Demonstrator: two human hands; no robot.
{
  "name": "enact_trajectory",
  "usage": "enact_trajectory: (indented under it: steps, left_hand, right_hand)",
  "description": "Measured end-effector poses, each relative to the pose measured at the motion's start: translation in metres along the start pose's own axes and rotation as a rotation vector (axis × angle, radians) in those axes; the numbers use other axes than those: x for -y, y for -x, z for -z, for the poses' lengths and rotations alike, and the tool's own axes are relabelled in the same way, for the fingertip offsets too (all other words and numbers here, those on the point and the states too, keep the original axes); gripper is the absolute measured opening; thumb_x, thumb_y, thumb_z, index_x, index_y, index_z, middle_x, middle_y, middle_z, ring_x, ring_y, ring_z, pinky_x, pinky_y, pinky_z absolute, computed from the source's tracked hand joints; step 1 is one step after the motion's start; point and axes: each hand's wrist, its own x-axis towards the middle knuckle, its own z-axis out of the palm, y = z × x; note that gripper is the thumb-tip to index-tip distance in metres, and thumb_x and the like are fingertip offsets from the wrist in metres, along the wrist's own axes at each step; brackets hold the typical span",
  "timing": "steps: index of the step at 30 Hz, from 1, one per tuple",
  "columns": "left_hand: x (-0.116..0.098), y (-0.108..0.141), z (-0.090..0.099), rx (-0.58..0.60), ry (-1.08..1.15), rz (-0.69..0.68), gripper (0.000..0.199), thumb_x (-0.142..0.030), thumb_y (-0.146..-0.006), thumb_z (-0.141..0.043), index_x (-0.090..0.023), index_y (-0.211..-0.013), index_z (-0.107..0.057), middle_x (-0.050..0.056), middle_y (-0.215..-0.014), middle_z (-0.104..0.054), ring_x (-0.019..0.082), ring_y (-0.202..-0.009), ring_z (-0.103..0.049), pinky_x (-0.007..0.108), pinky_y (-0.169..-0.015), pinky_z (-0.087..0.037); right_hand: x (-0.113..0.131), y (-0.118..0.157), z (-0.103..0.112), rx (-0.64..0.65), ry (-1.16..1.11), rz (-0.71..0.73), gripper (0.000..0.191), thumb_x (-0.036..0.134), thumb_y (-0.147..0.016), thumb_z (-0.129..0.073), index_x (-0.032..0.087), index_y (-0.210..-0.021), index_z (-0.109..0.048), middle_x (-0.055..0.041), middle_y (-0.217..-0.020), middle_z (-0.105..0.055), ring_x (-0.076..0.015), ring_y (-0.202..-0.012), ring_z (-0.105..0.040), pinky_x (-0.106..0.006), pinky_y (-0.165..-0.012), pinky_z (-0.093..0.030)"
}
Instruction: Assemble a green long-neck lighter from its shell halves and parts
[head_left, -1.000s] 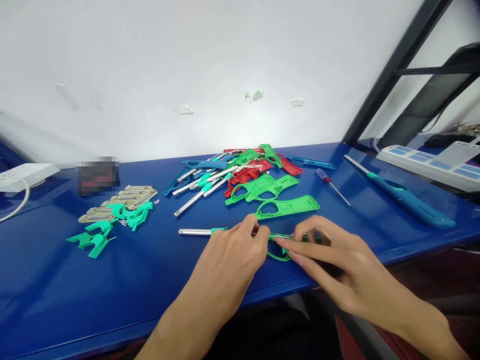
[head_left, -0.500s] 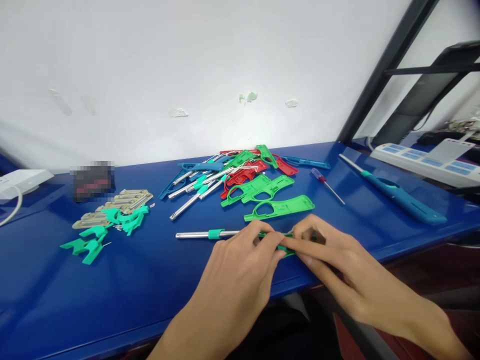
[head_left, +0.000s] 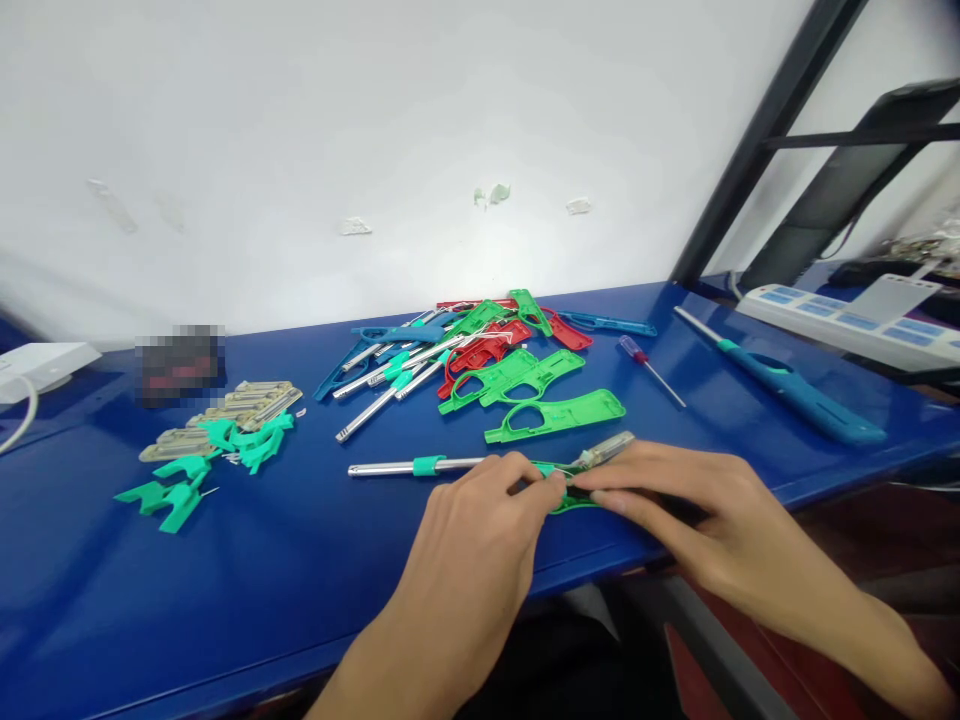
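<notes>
A half-built gas lighter lies near the table's front edge, with an open green handle shell and a metal barrel pointing left. A teal collar sits round the barrel. My left hand is closed over the lighter where barrel meets handle. From the right, my right hand has its fingers closed at the inside of the shell, close to my left fingertips. Something dark shows between the fingertips, mostly hidden. A clear fuel tank sticks up at a slant behind my right fingers.
Behind lie loose green shell halves, red shells and metal barrels. Teal triggers and clear tanks lie left. At right are a screwdriver, a blue lighter and a power strip.
My right fingers have drawn back slightly right and flattened, uncovering the clear fuel tank and more of the shell. My left hand stays on the lighter.
</notes>
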Motion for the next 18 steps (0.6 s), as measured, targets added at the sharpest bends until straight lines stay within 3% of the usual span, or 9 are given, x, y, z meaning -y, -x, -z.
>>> enact_trajectory:
  steps: [5,9,13,18]
  left_hand:
    - [-0.0029,-0.0013,0.0025,-0.003,0.004,0.002,0.033,-0.006,-0.103,-0.041,-0.024,-0.106,-0.069,0.003,-0.100,-0.072,0.019,-0.080,-0.069,0.029,-0.064,-0.052]
    - [-0.0023,-0.0021,0.0022,-0.018,0.022,0.000,0.032,-0.005,-0.101,-0.044,-0.025,-0.108,-0.069,0.002,-0.100,-0.072,0.020,-0.080,-0.070,0.031,-0.062,-0.052]
    - [-0.0015,-0.0019,0.0006,-0.023,0.030,-0.001,0.031,-0.004,-0.100,-0.046,-0.025,-0.106,-0.068,0.002,-0.100,-0.072,0.020,-0.078,-0.070,0.032,-0.063,-0.053]
    - [-0.0024,-0.0032,0.0020,0.006,0.035,0.001,0.030,-0.003,-0.099,-0.047,-0.024,-0.104,-0.068,0.002,-0.100,-0.072,0.020,-0.079,-0.071,0.032,-0.066,-0.055]
  right_hand:
    - [0.0004,0.0008,0.0042,0.011,-0.002,-0.031,0.021,0.032,-0.106,-0.061,0.039,-0.117,-0.077,0.0077,-0.113,-0.081,-0.0156,-0.104,-0.076,-0.024,-0.094,-0.058]
    - [0.0025,0.0013,0.0047,0.014,-0.036,-0.130,0.025,0.043,-0.100,-0.071,0.037,-0.123,-0.077,0.0023,-0.117,-0.080,-0.0200,-0.106,-0.076,-0.028,-0.096,-0.060]
    - [0.0023,0.0013,0.0020,-0.021,-0.075,-0.181,0.017,0.045,-0.098,-0.072,0.035,-0.108,-0.082,0.0017,-0.109,-0.082,-0.0208,-0.101,-0.077,-0.028,-0.093,-0.061]
    - [0.0025,0.0006,0.0005,-0.036,-0.106,-0.214,0.016,0.046,-0.096,-0.075,0.033,-0.101,-0.083,0.0015,-0.104,-0.083,-0.0225,-0.097,-0.079,-0.030,-0.091,-0.062]
